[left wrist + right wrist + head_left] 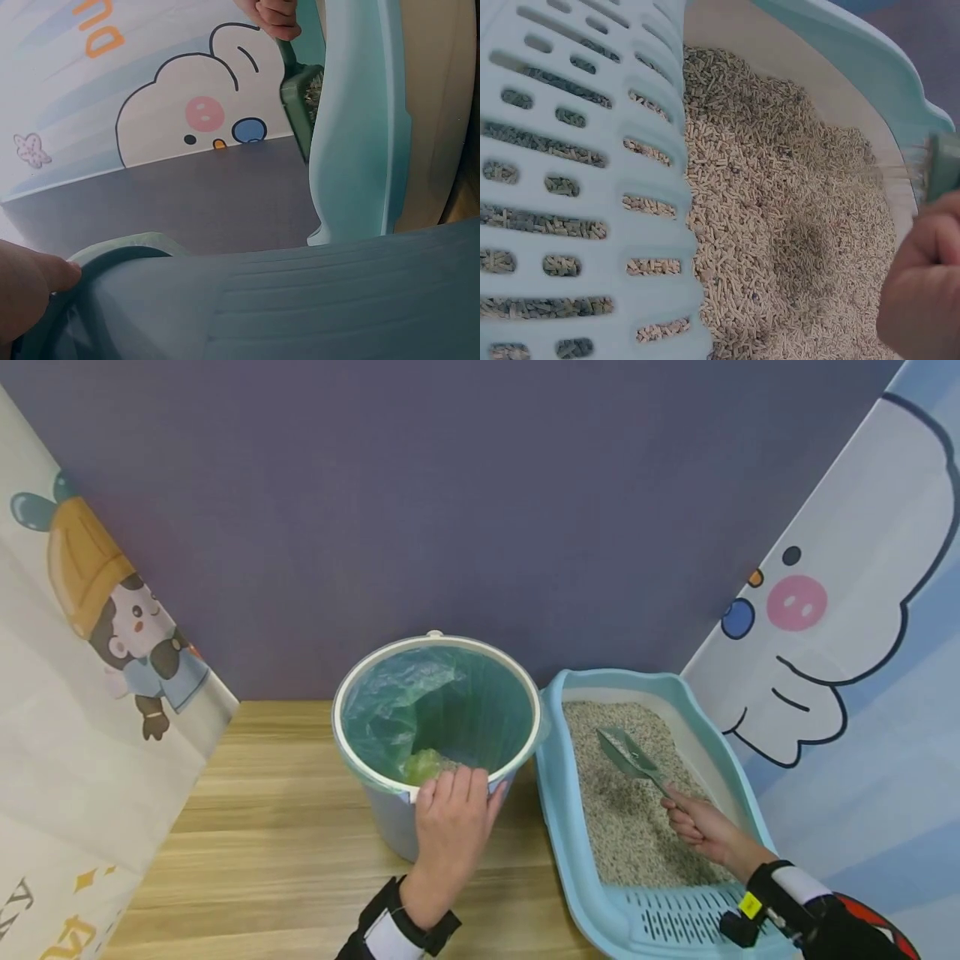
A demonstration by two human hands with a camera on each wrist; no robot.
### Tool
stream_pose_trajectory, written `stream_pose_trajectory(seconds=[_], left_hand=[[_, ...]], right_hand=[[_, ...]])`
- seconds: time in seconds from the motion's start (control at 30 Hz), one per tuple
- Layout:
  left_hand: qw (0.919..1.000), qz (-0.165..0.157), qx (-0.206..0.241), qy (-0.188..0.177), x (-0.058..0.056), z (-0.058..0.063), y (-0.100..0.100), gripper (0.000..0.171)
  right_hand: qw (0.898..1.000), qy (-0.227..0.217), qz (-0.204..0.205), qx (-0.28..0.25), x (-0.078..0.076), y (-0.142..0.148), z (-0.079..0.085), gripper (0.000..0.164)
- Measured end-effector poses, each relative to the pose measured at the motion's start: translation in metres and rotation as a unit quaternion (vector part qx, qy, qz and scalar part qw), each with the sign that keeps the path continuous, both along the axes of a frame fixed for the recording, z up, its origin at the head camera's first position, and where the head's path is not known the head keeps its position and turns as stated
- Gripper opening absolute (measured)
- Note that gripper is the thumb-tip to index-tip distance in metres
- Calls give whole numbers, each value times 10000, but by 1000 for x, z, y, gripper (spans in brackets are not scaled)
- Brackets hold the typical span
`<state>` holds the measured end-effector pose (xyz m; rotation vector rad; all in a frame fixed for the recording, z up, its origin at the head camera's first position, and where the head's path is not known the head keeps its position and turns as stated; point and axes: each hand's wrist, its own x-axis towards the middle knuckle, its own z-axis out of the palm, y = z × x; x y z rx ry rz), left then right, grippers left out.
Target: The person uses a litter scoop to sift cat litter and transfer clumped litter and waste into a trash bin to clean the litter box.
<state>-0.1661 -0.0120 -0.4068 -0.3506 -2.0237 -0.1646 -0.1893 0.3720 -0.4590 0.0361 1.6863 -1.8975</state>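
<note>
My left hand grips the near rim of a trash bin, fingers curled over the edge and thumb outside. The bin is lined with a green plastic bag, and a yellow-green lump lies inside by the near wall. In my right hand is a green litter scoop, pinched by its handle over the litter box. Some litter sits in the scoop, as the left wrist view shows. Below it spreads pellet cat litter; in the right wrist view grains fall blurred beside the scoop.
The litter box stands right of the bin, close against it, with a slotted grid at its near end. A dark wall panel rises behind both. Printed panels flank the wooden surface at left and right.
</note>
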Motion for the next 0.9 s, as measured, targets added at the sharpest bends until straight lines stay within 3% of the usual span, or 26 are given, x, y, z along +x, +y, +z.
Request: stream_pose_trajectory(seconds=[0.03, 0.1, 0.13, 0.17, 0.2, 0.27, 0.33, 0.37, 0.4, 0.43, 0.47, 0.5, 0.57, 0.6, 0.67, 0.7, 0.73, 0.8, 0.87, 0.9], left_hand=[[10000, -8, 7, -9, 0, 0, 0, 32], [10000, -18, 19, -9, 0, 0, 0, 32], [10000, -21, 21, -5, 0, 0, 0, 32], [10000, -14, 25, 2, 0, 0, 0, 32], [10000, -6, 33, 15, 0, 0, 0, 31], [10000, 7, 45, 29, 1, 0, 0, 31], [10000, 18, 51, 23, 1, 0, 0, 31], [10000, 21, 50, 14, 1, 0, 0, 31], [10000, 21, 46, 5, 1, 0, 0, 31], [10000, 18, 38, -9, 1, 0, -1, 31], [10000, 11, 32, -30, 1, -1, -1, 31], [10000, 6, 25, -46, 1, -1, -1, 31], [10000, -5, 10, -76, 1, -1, -1, 31], [10000, -8, 7, -82, 1, -1, -1, 31], [9999, -16, 0, -100, 1, -1, -1, 31], [9999, -23, -3, -106, 1, -1, -1, 31], [9999, -22, -6, -110, 1, 0, -1, 31], [9999, -41, -5, -114, 1, 0, -1, 31], [9999, -60, -4, -120, 1, 0, -1, 31], [9999, -68, -4, -118, 1, 0, -1, 31]], right_hand=[[10000, -21, -7, 53, 0, -1, 1, 36], [9965, 134, -248, 783, 0, -4, 3, 37], [9891, 307, -393, 1384, 0, -6, 3, 38], [9739, 564, -526, 2136, 1, -9, 4, 40], [9498, 890, -615, 2935, 1, -12, 5, 43], [8810, 1559, -759, 4402, 2, -18, 6, 46], [8087, 2185, -793, 5403, 4, -22, 7, 49], [7792, 2419, -807, 5726, 4, -23, 8, 49], [7599, 2571, -803, 5915, 5, -25, 9, 49], [7506, 2611, -793, 6017, 6, -25, 9, 49], [7521, 2546, -775, 6030, 6, -25, 10, 49], [7663, 2397, -761, 5911, 6, -24, 11, 49], [8310, 1804, -817, 5198, 5, -21, 12, 47], [8719, 1500, -860, 4581, 4, -18, 13, 43], [9480, 690, -980, 2949, 2, -12, 14, 40], [9729, 284, -1013, 2057, 1, -9, 15, 37], [9874, -60, -964, 1256, 1, -7, 15, 36], [9965, -506, -663, 12, 0, -3, 14, 36], [9953, -713, -459, -467, -1, -2, 14, 40], [9961, -661, -422, -406, -1, -3, 13, 40]])
